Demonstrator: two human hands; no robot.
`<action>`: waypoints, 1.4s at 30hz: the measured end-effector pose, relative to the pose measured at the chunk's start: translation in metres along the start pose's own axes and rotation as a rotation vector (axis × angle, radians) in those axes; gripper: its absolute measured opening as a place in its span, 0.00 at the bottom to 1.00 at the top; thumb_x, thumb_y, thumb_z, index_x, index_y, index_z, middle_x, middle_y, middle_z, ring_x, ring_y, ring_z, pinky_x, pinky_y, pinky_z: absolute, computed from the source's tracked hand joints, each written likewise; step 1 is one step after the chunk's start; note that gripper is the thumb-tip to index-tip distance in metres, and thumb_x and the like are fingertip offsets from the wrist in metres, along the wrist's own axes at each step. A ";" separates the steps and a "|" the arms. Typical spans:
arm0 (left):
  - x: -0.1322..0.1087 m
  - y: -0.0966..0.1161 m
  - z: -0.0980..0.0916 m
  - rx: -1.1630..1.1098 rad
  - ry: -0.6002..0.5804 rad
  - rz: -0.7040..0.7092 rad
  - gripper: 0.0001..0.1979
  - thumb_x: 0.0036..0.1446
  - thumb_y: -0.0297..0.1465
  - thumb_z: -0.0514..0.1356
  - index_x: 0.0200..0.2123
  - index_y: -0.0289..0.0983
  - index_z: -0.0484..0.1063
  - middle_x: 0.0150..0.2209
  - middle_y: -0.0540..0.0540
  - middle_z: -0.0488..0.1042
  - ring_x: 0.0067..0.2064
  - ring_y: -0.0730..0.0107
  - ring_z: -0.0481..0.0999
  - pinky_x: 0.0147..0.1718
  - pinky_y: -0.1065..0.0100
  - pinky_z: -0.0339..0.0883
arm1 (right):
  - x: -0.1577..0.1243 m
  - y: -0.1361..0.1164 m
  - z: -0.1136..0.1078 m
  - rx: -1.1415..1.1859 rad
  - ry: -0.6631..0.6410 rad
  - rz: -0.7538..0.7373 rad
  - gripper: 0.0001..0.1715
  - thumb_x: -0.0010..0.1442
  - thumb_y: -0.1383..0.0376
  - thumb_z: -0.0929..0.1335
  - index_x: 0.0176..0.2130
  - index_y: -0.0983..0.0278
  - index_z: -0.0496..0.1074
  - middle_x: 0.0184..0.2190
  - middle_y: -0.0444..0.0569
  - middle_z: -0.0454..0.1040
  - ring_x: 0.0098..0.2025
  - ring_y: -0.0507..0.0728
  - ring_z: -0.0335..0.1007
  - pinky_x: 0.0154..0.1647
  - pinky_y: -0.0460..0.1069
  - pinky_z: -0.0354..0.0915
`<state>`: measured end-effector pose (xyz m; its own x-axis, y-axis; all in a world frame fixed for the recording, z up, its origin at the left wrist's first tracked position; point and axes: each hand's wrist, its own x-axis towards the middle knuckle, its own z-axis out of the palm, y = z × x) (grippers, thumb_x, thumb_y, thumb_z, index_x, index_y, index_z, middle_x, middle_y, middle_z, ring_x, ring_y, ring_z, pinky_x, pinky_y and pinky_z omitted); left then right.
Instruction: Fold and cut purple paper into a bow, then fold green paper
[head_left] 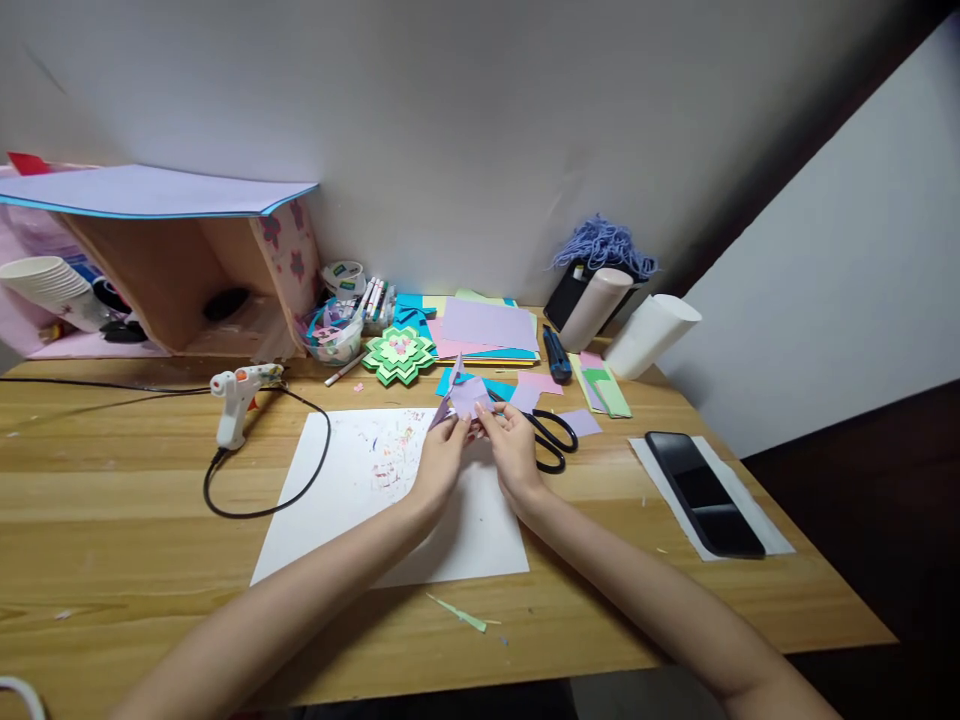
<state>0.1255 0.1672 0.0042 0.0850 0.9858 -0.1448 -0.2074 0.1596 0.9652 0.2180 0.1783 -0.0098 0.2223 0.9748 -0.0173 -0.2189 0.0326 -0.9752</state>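
Between my two hands is a piece of folded purple paper [471, 394], raised over the far right part of a marked white sheet [322, 500]. My left hand [442, 455] pinches its lower left side. The fingers of my right hand [511, 450] close on its lower right edge. Some fingertips are hidden behind the paper. Black-handled scissors [556, 440] lie just right of my right hand, their blades partly covered. Beyond my hands are purple, pink and blue paper scraps [538, 386] and a green layered paper flower [397, 355].
A white glue gun [238, 400] with a looped black cord stands at left, before a cardboard box [289, 260]. Stacked coloured paper [487, 328], a blue utility knife [556, 355] and paper rolls [651, 335] line the back. A phone [703, 492] lies at right.
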 end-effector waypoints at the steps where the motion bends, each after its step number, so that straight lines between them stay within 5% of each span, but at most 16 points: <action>1: 0.004 0.000 0.001 -0.022 0.040 0.021 0.18 0.52 0.42 0.57 0.36 0.32 0.72 0.36 0.40 0.76 0.39 0.64 0.74 0.43 0.66 0.65 | -0.001 0.000 -0.002 -0.028 -0.011 -0.010 0.22 0.45 0.51 0.72 0.29 0.64 0.65 0.19 0.43 0.71 0.22 0.51 0.67 0.27 0.47 0.64; 5: 0.011 -0.003 -0.003 0.081 0.138 0.058 0.18 0.51 0.43 0.57 0.29 0.32 0.72 0.28 0.45 0.75 0.32 0.67 0.72 0.35 0.67 0.66 | -0.003 0.000 -0.013 -0.136 -0.097 0.029 0.22 0.47 0.49 0.70 0.27 0.64 0.64 0.20 0.43 0.71 0.23 0.52 0.68 0.26 0.46 0.63; 11: 0.016 -0.011 -0.016 0.196 -0.013 0.108 0.18 0.50 0.43 0.57 0.30 0.33 0.72 0.27 0.47 0.74 0.26 0.70 0.70 0.29 0.69 0.66 | 0.001 -0.003 -0.033 -0.328 -0.244 -0.071 0.18 0.49 0.52 0.70 0.26 0.65 0.67 0.22 0.43 0.70 0.25 0.52 0.66 0.26 0.46 0.61; 22: 0.014 -0.018 -0.021 0.247 0.022 0.053 0.16 0.47 0.42 0.62 0.25 0.32 0.74 0.20 0.48 0.72 0.24 0.70 0.71 0.26 0.70 0.65 | 0.008 0.002 -0.042 -0.294 -0.249 0.149 0.20 0.44 0.52 0.72 0.24 0.67 0.68 0.18 0.44 0.71 0.18 0.48 0.63 0.19 0.44 0.60; 32: 0.009 -0.022 -0.021 0.281 0.024 0.054 0.14 0.48 0.38 0.61 0.28 0.32 0.77 0.22 0.46 0.76 0.25 0.69 0.74 0.27 0.70 0.67 | 0.011 -0.007 -0.053 -0.383 -0.229 0.120 0.17 0.47 0.54 0.71 0.27 0.66 0.70 0.20 0.45 0.73 0.22 0.52 0.68 0.23 0.46 0.63; 35: 0.011 -0.020 -0.023 0.274 0.111 0.081 0.13 0.47 0.38 0.62 0.28 0.32 0.78 0.23 0.45 0.77 0.26 0.68 0.74 0.29 0.69 0.67 | 0.016 -0.019 -0.063 -0.631 -0.279 -0.067 0.12 0.55 0.58 0.66 0.33 0.64 0.72 0.30 0.48 0.75 0.33 0.56 0.71 0.35 0.50 0.66; 38: 0.015 -0.015 -0.028 0.291 0.211 0.097 0.14 0.47 0.38 0.62 0.28 0.32 0.78 0.22 0.45 0.77 0.26 0.67 0.74 0.26 0.70 0.66 | 0.024 -0.029 -0.081 -1.056 -0.181 -0.287 0.12 0.55 0.65 0.66 0.41 0.64 0.69 0.41 0.54 0.72 0.45 0.61 0.67 0.46 0.55 0.62; 42: 0.022 -0.003 -0.035 0.291 0.256 0.106 0.14 0.46 0.40 0.63 0.26 0.32 0.77 0.22 0.45 0.77 0.27 0.67 0.75 0.27 0.70 0.67 | 0.031 -0.030 -0.097 -1.362 -0.245 -0.223 0.17 0.50 0.70 0.67 0.43 0.68 0.65 0.41 0.58 0.69 0.45 0.63 0.66 0.44 0.54 0.62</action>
<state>0.0938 0.1903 -0.0094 -0.1754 0.9830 -0.0550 0.0856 0.0709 0.9938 0.3239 0.1858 -0.0024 -0.0703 0.9954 0.0652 0.9120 0.0906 -0.4001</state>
